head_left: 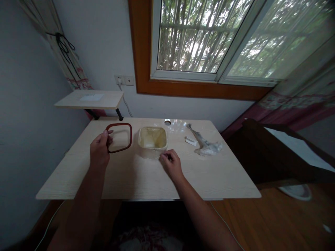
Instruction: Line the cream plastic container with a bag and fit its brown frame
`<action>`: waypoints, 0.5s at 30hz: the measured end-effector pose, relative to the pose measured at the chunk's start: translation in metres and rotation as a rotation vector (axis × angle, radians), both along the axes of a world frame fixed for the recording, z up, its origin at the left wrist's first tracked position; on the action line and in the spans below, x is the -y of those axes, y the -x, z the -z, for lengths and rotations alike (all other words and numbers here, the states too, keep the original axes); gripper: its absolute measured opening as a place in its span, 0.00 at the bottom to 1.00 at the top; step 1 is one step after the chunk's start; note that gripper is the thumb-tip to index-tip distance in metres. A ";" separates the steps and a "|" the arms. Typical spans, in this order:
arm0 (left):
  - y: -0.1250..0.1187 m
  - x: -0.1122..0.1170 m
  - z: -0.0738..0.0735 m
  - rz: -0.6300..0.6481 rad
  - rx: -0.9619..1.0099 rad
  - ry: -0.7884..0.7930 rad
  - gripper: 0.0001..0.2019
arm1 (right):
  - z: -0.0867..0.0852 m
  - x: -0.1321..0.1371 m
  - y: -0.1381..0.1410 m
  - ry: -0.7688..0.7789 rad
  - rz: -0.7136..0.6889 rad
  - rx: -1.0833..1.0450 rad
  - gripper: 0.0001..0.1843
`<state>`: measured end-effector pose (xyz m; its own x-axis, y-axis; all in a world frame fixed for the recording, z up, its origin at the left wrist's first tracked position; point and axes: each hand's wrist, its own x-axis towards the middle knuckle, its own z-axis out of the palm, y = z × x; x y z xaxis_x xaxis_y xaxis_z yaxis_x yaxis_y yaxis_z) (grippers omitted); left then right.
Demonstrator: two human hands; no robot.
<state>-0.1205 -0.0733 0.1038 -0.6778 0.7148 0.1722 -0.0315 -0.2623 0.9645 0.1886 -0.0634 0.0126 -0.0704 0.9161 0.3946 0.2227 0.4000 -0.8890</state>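
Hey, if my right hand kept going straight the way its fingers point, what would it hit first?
The cream container: the right hand points up-left at its near corner and seems to touch it, though depth is unclear. The left hand pinches the red-rimmed lid off to the side.

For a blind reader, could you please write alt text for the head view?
The left hand holds a red ring beside a square tub, whose near corner the right hand touches, on a pale table. A crumpled bag lies nearby.

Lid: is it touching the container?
Apart. The head view shows a strip of bare table between the lid and the container; the left hand holds the lid.
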 end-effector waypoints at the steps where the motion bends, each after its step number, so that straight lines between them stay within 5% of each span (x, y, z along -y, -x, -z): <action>1: 0.011 0.000 0.008 0.000 0.052 0.013 0.18 | 0.001 0.000 0.000 0.004 0.000 0.002 0.06; 7: 0.075 0.001 0.052 -0.082 0.275 0.136 0.16 | 0.005 0.001 0.000 0.012 -0.011 0.000 0.07; 15: 0.120 0.005 0.076 -0.166 0.028 0.325 0.20 | 0.007 0.001 0.000 0.049 -0.009 -0.001 0.08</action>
